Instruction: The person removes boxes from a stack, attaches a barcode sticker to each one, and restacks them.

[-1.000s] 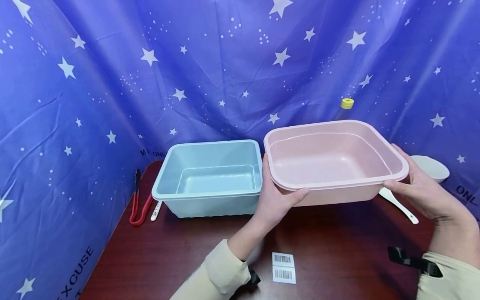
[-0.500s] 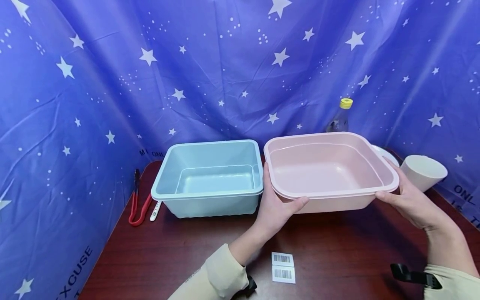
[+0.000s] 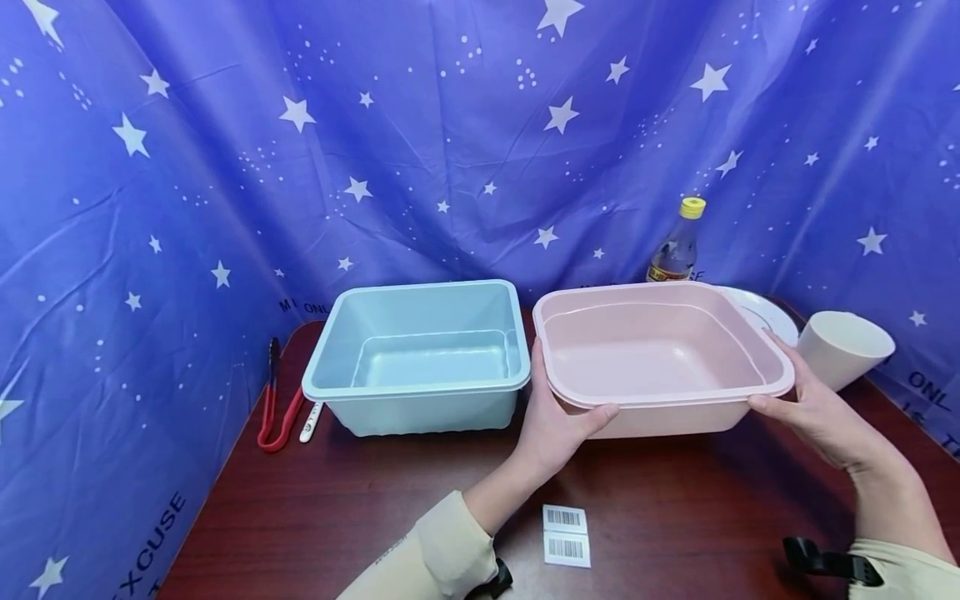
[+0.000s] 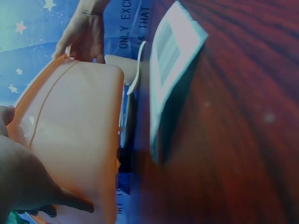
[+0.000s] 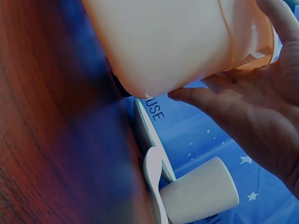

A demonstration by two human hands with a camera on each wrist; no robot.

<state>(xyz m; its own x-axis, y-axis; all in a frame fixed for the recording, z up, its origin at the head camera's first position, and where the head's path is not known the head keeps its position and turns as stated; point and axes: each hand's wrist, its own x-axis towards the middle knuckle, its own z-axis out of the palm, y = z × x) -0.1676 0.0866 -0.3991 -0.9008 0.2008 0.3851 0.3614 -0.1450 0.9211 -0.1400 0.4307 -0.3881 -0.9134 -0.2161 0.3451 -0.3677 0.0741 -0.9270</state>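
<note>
Clamped on both ends of one pale pink tub [image 3: 667, 421], a person's left hand [image 3: 553, 425] and right hand [image 3: 821, 412] hold it just above a dark red wooden table [image 3: 375, 517], each thumb near the front rim. It is one of two tubs on the scene; the other, a blue tub [image 3: 427, 415], stands just beside it at the person's left. Rectangular and round-cornered, the pink one has a thick turned rim, a line running round its inner wall and a soft shine on its floor; the wrist cameras render it orange.

Around it, I count one yellow-capped bottle [image 3: 675, 250], one white plate [image 3: 768, 317], one white cup [image 3: 840, 350], one white spoon [image 5: 153, 168], one pair of red tongs [image 3: 268, 408], one patterned white handle [image 3: 311, 422] and one card [image 3: 566, 536] bearing two barcodes. A star-printed blue curtain [image 3: 420, 167] hangs behind.

The pink tub hides the bottle's base and part of the plate; the blue one covers the handle's far end. Both cream sleeves run out of frame, and a dark shape beneath the raised tub is hard to make out.
</note>
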